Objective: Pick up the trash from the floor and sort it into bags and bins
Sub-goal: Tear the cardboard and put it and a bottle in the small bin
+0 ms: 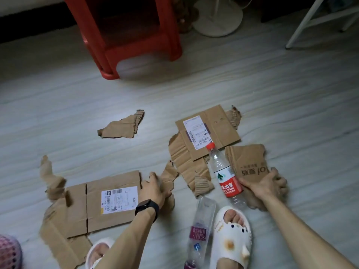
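Observation:
Torn cardboard lies across the grey floor. My left hand [154, 188] grips the right edge of a big flattened cardboard piece with a white label [97, 206] at the lower left. My right hand [265, 184] is closed on a torn printed cardboard piece [247, 162] at the right. Between my hands lies a clear water bottle with a red cap and red label [226, 177]. A clear soda bottle with a purple label [200, 230] lies beside my slipper. Another labelled cardboard sheet [217, 129] and a small torn scrap [122, 126] lie farther out.
A red plastic stool [132, 35] stands at the back, a white round fan base [217, 18] beside it, and white furniture legs [308, 22] at the far right. My feet in white slippers [232, 237] are at the bottom. A pink mesh item [8, 253] sits bottom left.

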`<act>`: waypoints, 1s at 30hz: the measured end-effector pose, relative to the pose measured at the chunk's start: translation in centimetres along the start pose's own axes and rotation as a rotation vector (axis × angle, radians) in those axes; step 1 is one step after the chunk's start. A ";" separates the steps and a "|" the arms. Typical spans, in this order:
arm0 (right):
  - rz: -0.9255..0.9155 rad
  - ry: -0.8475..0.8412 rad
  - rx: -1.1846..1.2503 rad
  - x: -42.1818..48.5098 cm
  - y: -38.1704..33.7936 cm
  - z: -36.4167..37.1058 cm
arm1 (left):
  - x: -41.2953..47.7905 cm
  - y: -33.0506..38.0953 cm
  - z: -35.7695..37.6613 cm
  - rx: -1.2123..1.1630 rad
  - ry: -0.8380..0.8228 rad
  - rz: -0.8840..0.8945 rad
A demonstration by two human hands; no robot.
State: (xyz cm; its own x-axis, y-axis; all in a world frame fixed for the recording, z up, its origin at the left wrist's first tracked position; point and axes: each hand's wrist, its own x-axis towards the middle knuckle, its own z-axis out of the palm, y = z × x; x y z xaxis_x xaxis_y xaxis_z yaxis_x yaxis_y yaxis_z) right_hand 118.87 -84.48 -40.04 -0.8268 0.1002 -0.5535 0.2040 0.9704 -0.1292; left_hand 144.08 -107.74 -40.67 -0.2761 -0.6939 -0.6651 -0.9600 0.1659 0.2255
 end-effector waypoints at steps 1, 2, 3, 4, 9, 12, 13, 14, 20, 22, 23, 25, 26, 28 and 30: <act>0.008 0.004 0.000 0.1 0.1 0.0 | 0.2 -0.1 0.2 -0.022 -0.019 0.008; 0.003 0.010 -0.011 0.0 0.0 -0.1 | 0.3 -0.1 0.1 -0.039 -0.022 0.023; -0.002 0.015 -0.024 -0.2 -0.1 -0.1 | 0.4 -0.2 0.1 -0.058 -0.027 0.035; -0.003 0.027 -0.027 -0.6 -0.2 -0.2 | 0.5 -0.3 0.0 -0.093 -0.030 0.037; -0.056 0.199 0.261 -2.6 -0.2 -1.6 | 0.3 -1.1 -1.4 -0.364 -0.058 0.029; -0.057 0.334 0.542 -3.9 -0.6 -3.1 | 0.0 -0.7 -2.7 -0.769 -0.108 -0.084; -0.045 0.374 0.658 -4.0 -0.8 -3.6 | 0.0 -0.3 -3.1 -0.871 -0.120 -0.109; -0.035 0.401 0.781 -4.0 -1.0 -4.1 | -0.1 0.2 -3.4 -0.934 -0.137 -0.111; -0.229 -0.184 0.929 -5.5 -3.4 -2.9 | 0.1 2.5 -1.8 -0.806 -0.142 -0.111; -0.354 -0.182 0.465 -6.2 -3.5 -0.7 | 0.4 2.3 -0.7 -0.676 -0.110 -0.044; -0.409 -0.115 0.259 -6.3 -3.4 0.2 | 0.1 2.2 -0.5 -0.543 -0.099 0.002; -0.441 -0.026 0.098 -6.0 -3.1 1.5 | -0.6 1.6 0.1 -0.243 -0.070 0.116; -0.429 -0.028 0.098 -5.8 -3.2 1.9 | -0.8 1.1 0.4 -0.098 -0.057 0.188; -0.400 -0.042 0.091 -5.5 -3.5 1.9 | -1.0 0.7 1.0 0.108 -0.036 0.318; -0.397 -0.053 0.028 -5.3 -4.2 2.1 | 0.0 0.4 1.8 0.064 0.007 0.279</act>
State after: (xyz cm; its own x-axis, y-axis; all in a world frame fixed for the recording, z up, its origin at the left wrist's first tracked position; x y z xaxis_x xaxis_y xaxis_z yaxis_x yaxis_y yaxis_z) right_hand 123.49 -89.57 -38.30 -0.8164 -0.2932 -0.4976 -0.1107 0.9250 -0.3634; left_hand 143.56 -106.41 -41.89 -0.5296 -0.6201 -0.5789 -0.8482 0.3945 0.3534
